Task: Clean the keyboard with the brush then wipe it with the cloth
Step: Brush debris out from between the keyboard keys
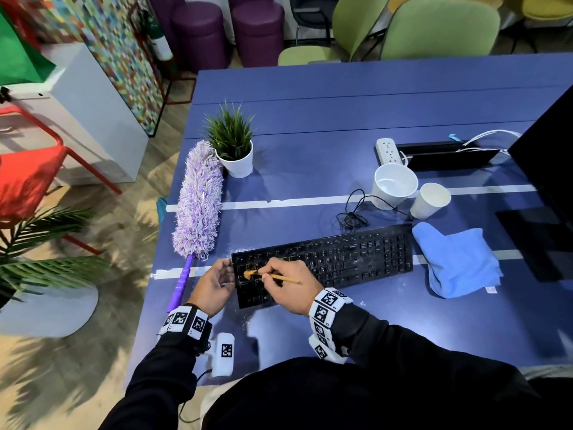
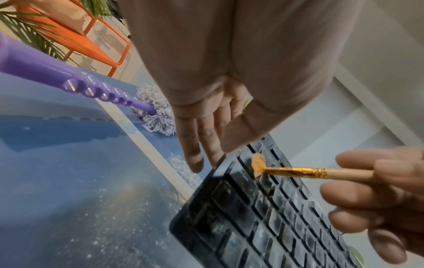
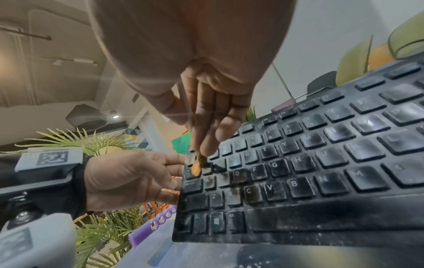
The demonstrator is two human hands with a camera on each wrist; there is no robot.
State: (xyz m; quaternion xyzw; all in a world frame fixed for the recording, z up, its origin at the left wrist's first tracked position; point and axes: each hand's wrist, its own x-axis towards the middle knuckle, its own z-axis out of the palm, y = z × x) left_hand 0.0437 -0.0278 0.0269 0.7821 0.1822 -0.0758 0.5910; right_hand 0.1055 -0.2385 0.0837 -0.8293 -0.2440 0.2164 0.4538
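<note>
A dusty black keyboard [image 1: 341, 262] lies slanted on the blue table [image 1: 341, 119]. My right hand [image 1: 268, 274] pinches a thin wooden brush [image 1: 283, 278] like a pen. Its orange bristles [image 2: 258, 166] are splayed on the keys near the keyboard's [image 2: 263, 217] left end. My left hand [image 1: 228, 273] rests against the keyboard's left edge with fairly straight fingers [image 3: 171, 181], and the thumb lies at the corner. In the right wrist view the bristles [image 3: 197, 169] touch keys beside that edge of the keyboard [image 3: 309, 163]. A folded blue cloth [image 1: 459, 265] lies just right of the keyboard, untouched.
A purple fluffy duster [image 1: 198, 203] lies left of the keyboard, with a potted plant [image 1: 235, 150] behind it. Two white cups [image 1: 393, 186] and the coiled cable [image 1: 353, 218] sit behind the keyboard. A power strip [image 1: 387, 150] and a monitor [image 1: 548, 156] stand at the right. White dust specks the table.
</note>
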